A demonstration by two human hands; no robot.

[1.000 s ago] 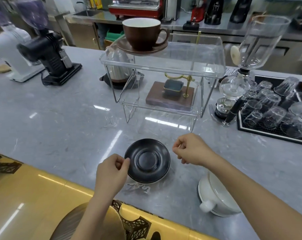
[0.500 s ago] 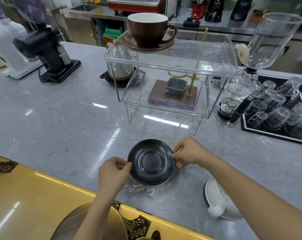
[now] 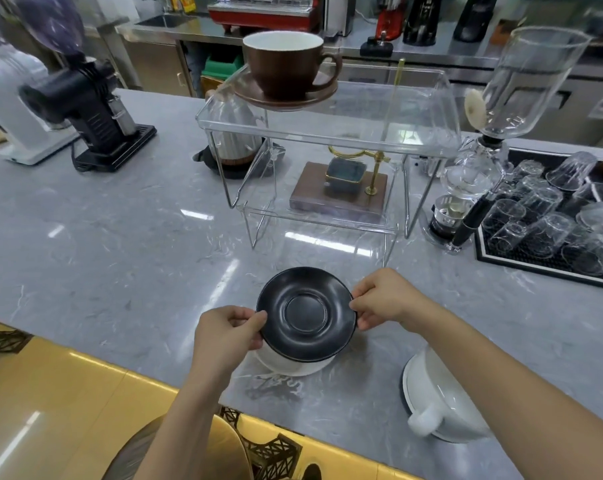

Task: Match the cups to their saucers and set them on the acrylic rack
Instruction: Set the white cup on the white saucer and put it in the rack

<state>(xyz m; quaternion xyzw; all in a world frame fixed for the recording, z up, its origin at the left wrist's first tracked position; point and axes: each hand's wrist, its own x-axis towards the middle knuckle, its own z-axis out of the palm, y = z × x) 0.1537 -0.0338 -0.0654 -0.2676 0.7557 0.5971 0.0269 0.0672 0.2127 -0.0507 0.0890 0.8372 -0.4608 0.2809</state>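
Near the counter's front edge, a black saucer point(image 3: 306, 314) is pinched at opposite rims by the left hand point(image 3: 225, 332) and right hand point(image 3: 384, 299), apparently to separate it from the white saucer point(image 3: 293, 366) beneath. One brown cup point(image 3: 286, 64) already sits on the rack point(image 3: 327, 133); a white cup point(image 3: 442, 400) waits nearby.

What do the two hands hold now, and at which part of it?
Both hold the black saucer by its rim: the left hand pinches the left edge, the right hand the right edge.
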